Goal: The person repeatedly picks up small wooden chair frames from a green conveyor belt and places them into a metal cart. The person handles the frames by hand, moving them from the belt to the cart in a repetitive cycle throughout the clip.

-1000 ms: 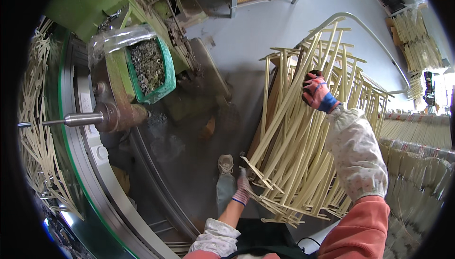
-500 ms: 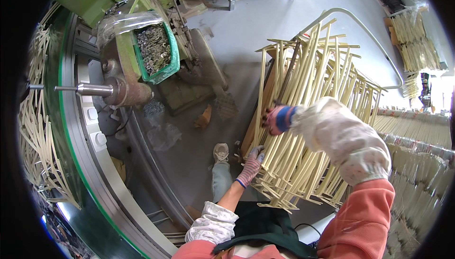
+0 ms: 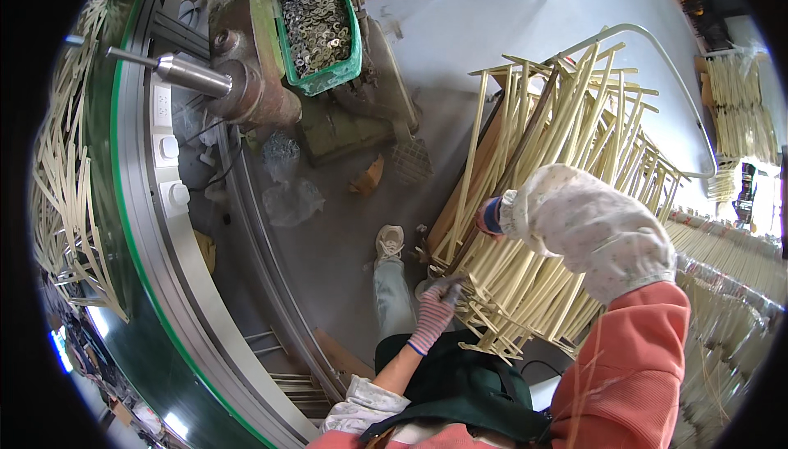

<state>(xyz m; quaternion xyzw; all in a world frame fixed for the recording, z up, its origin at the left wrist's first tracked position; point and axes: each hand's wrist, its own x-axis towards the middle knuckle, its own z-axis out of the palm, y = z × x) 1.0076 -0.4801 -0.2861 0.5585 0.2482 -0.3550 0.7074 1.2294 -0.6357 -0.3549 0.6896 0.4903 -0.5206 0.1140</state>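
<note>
A large heap of long cream strips (image 3: 566,153), several joined at their ends like narrow frames, lies on a cart to my right. My left hand (image 3: 437,308), in a pink-striped glove with grey fingertips, is at the heap's near left corner. Its fingers are curled around the strip ends there. My right hand (image 3: 490,217), in a red and blue glove, reaches down onto the left side of the heap, beside a dark bar (image 3: 529,125). A pale printed sleeve covers that forearm, and the right fingers are mostly hidden.
A green machine holds a green bin (image 3: 324,80) of small metal rings, with a metal spindle (image 3: 193,74) beside it. More strips (image 3: 70,203) lie on the green-edged bench at left. Curved cart rail (image 3: 681,104) stands beyond the heap; bundled strips (image 3: 739,104) stack at right.
My right hand has moved down and nearer to the left side of the heap. My left hand stays at the strip ends. The whole view has shifted slightly.
</note>
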